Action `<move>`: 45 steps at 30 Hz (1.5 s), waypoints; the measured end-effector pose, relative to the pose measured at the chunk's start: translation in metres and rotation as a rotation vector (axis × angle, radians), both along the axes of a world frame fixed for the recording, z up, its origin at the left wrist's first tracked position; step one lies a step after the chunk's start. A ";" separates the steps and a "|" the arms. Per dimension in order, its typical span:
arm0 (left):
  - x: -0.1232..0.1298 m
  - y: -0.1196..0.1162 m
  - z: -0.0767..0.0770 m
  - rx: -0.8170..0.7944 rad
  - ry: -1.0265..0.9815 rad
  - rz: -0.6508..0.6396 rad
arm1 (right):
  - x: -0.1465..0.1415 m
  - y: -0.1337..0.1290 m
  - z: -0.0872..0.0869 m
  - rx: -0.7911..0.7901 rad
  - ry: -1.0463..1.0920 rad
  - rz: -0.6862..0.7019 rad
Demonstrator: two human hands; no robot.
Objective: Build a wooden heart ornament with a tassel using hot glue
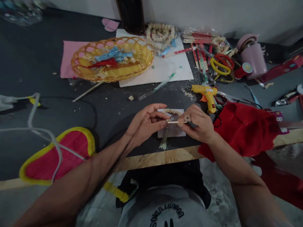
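A thin pale wooden stick [177, 122] lies level between my two hands. My right hand [200, 124] pinches its right end between thumb and fingers; a pale squarish piece [187, 118] shows by the fingers. At the stick's left end, my left hand [148, 121] is closed, thumb and fingertips together around something small that I cannot make out. Beneath both hands is a white card [178, 134]. On it lies a curved string of pale beads [174, 111], partly covered by the fingers. A pale green tassel [163, 143] hangs over the card's lower edge.
A yellow wicker basket [132, 67] holds blue and red tassels. Right of my hands are a yellow glue gun [208, 94], scissors [220, 66], a red cloth [246, 130] and a red thread spool [243, 71]. A white cable [32, 116] crosses a pink, yellow-edged shape [63, 156] at left.
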State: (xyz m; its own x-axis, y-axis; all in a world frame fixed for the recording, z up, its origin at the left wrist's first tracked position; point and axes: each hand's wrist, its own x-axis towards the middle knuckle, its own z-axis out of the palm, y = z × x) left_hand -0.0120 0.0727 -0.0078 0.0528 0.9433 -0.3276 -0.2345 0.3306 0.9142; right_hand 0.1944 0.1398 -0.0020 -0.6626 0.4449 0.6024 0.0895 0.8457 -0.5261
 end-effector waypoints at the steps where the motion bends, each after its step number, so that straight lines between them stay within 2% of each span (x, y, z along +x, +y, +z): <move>1: 0.000 0.000 0.000 0.005 0.001 0.001 | 0.000 0.000 0.000 0.001 -0.001 0.000; 21: 0.000 0.000 0.007 0.025 0.051 -0.017 | 0.001 -0.001 -0.004 -0.083 0.006 -0.002; 28: -0.002 -0.001 0.002 0.046 0.018 -0.050 | 0.001 -0.001 -0.004 -0.096 -0.001 -0.012; 33: -0.002 -0.001 0.001 0.044 -0.010 -0.027 | 0.002 0.000 -0.003 -0.104 0.001 -0.013; 39: -0.002 0.000 0.001 0.011 0.029 -0.014 | 0.002 -0.001 -0.003 -0.125 0.005 -0.025; 45: -0.003 0.001 -0.003 0.045 0.057 -0.037 | 0.002 -0.001 -0.004 -0.145 0.027 -0.018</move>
State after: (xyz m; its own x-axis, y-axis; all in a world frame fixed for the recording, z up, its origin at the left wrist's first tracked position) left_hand -0.0152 0.0733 -0.0110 0.0702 0.9549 -0.2887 -0.1705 0.2966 0.9397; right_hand 0.1964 0.1391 -0.0059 -0.6383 0.5404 0.5482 0.0881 0.7588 -0.6453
